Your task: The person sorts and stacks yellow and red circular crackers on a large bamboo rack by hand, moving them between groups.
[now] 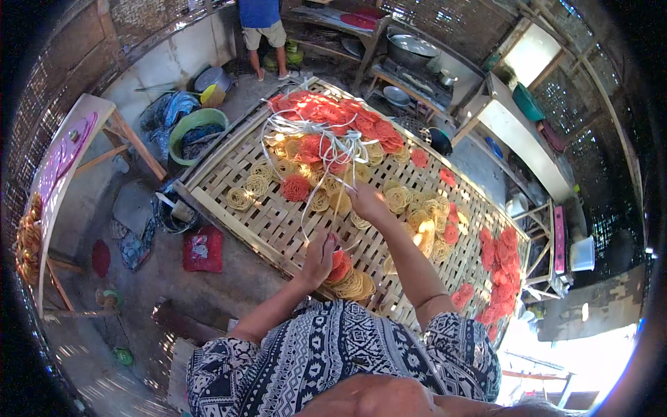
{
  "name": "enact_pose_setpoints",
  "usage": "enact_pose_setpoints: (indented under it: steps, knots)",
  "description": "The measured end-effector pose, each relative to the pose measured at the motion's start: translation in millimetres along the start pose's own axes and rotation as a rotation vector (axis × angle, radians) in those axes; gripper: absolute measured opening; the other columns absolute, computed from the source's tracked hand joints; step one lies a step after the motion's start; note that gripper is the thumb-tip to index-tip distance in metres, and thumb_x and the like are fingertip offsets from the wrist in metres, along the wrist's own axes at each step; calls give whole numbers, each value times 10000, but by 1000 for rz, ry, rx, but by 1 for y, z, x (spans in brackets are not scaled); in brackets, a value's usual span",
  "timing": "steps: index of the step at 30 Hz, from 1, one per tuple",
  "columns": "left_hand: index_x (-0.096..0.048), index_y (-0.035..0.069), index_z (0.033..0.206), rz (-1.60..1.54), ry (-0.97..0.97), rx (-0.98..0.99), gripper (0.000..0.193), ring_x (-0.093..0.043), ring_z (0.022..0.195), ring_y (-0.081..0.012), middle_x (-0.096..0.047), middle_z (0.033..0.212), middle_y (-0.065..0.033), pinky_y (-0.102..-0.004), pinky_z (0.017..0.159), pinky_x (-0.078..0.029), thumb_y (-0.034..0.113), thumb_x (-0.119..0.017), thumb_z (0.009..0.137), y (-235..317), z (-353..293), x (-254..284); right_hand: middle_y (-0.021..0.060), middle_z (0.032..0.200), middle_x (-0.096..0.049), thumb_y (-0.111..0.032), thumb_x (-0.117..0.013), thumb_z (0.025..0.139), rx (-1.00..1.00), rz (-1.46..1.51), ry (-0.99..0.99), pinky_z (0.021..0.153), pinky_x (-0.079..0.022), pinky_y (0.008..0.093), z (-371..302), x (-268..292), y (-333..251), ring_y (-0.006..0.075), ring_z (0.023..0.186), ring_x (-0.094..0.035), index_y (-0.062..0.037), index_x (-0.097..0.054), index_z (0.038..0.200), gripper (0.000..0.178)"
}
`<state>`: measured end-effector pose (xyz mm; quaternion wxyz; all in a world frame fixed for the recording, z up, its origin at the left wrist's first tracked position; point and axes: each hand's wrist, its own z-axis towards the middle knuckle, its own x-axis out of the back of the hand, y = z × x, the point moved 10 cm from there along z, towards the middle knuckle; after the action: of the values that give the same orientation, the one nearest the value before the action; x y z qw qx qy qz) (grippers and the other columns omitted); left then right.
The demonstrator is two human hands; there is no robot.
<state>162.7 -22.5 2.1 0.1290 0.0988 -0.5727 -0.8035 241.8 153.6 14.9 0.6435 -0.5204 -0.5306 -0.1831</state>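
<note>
White plastic string (319, 130) lies in a loose tangle over red and yellow round, lacy noodle-like discs on a woven bamboo rack (278, 226). My right hand (368, 203) is closed on a strand of this string, above the middle of the rack. Nearer to me, my left hand (319, 259) is also closed on the string, which runs between the two hands and loops off to the left. Right beside my left hand is a small stack of red discs (340, 265), with a stack of yellow discs (354, 285) just below it. My fingertips are partly hidden.
More red discs (501, 267) lie at the rack's right end. A green basin (198, 135) and a red package (203, 250) are on the floor to the left. A person (262, 35) stands at the back, near a large pan (411, 48).
</note>
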Motion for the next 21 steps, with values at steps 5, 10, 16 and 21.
enact_pose_setpoints:
  steps: [5, 10, 16, 21]
  knots:
    - [-531, -10, 936, 260, -76, -278, 101, -575, 684, -360, -570, 763, -186, -403, 636, -451, 36, -468, 871, 41, -13, -9, 267, 896, -635, -418, -509, 899, 236, 25, -164, 758, -484, 484, 29, -17, -85, 402, 856, -628, 24, -614, 912, 454]
    - [-548, 0, 994, 314, -108, -291, 192, -581, 728, -391, -591, 815, -199, -446, 657, -462, 25, -522, 806, 16, -23, -8, 249, 801, -651, -350, -533, 856, 223, -120, -295, 719, -507, 468, 14, -101, -94, 387, 773, -649, 23, -661, 805, 398]
    - [-558, -5, 1022, 285, -62, -295, 221, -590, 726, -372, -592, 805, -185, -434, 666, -476, 22, -517, 807, 32, -23, -4, 250, 829, -651, -289, -526, 829, 307, -260, -558, 739, -507, 460, -5, -121, -106, 391, 789, -644, 30, -647, 857, 342]
    - [-572, 1, 978, 307, -9, -408, 157, -571, 648, -370, -569, 722, -159, -422, 604, -465, 53, -521, 839, 37, -25, 0, 243, 887, -630, -364, -431, 912, 387, 225, -289, 751, -483, 456, 52, -51, -193, 351, 824, -627, 59, -550, 929, 439]
